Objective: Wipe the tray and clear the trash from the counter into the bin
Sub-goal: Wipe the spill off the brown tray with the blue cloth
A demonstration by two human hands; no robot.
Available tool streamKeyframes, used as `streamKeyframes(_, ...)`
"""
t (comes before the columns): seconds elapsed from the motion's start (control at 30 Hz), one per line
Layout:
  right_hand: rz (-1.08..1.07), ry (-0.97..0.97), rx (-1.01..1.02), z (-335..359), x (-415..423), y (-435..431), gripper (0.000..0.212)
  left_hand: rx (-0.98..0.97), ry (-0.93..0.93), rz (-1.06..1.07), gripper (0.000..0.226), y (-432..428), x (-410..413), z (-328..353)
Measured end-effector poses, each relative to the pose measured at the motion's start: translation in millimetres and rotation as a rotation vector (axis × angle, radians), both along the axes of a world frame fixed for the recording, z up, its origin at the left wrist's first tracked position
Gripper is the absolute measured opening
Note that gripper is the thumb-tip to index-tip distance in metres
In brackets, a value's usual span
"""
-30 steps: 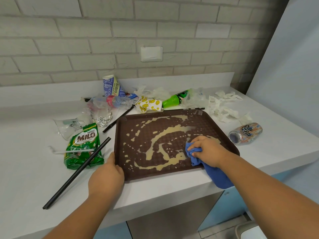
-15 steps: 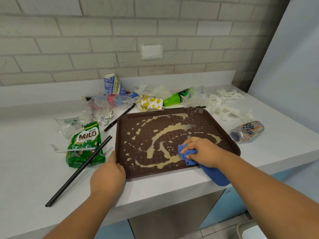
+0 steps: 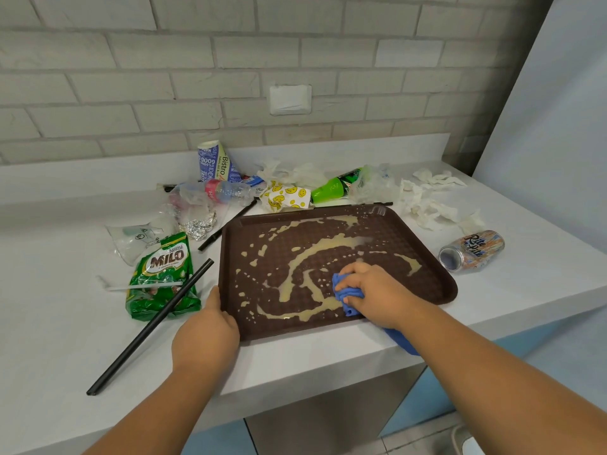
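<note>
Gripping the tray's (image 3: 423, 254) near-left corner, left hand (image 3: 207, 336); right hand (image 3: 374, 297) clenched on half-hidden blue cloth (image 3: 348, 292).

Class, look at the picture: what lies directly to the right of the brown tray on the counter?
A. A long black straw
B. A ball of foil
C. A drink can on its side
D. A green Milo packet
C: the drink can lies on its side just off the right rim of the tray.

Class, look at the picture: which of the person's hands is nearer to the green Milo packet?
Left. The left hand grips the tray's near-left edge, just right of the Milo packet; the right hand wipes farther right.
</note>
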State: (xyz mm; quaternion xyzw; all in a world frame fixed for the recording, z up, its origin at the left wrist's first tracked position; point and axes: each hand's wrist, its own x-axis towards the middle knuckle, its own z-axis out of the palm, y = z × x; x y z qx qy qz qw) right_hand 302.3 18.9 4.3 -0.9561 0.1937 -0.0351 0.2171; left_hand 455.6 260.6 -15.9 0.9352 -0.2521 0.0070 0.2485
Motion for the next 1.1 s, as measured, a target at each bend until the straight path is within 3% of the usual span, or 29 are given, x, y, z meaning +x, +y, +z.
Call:
streamKeyframes(0.13, 0.021, 0.042, 0.083, 11, 1, -8, 0.026, 0.015, 0.036, 0.020, 0.058, -1, 1, 1)
streamKeyframes(0.27, -0.030, 0.028, -0.037, 6, 12, 3, 0.027, 0.036, 0.048, 0.020, 0.058, -2, 1, 3)
streamKeyframes(0.4, 0.057, 0.080, 0.044, 17, 17, 0, 0.027, 0.050, 0.062, 0.027, 0.059, -3, 2, 3)
streamKeyframes(0.53, 0.020, 0.102, -0.067, 17, 30, 5, 0.027, 0.057, 0.062, 0.030, 0.059, -3, 2, 2)
streamKeyframes(0.67, 0.118, 0.130, 0.003, 22, 30, 3, 0.026, 0.067, 0.066, 0.042, 0.060, -3, 1, 3)
streamKeyframes(0.8, 0.048, 0.159, -0.067, 23, 33, 0, 0.023, 0.074, 0.069, 0.037, 0.061, -3, 0, 3)
streamKeyframes(0.97, 0.125, 0.122, 0.103, 24, 17, 0, 0.024, 0.077, 0.072, 0.032, 0.061, -3, 1, 3)
streamKeyframes(1.1, 0.059, 0.093, 0.055, 23, 14, -2, 0.022, 0.079, 0.070, 0.032, 0.061, -4, 2, 2)
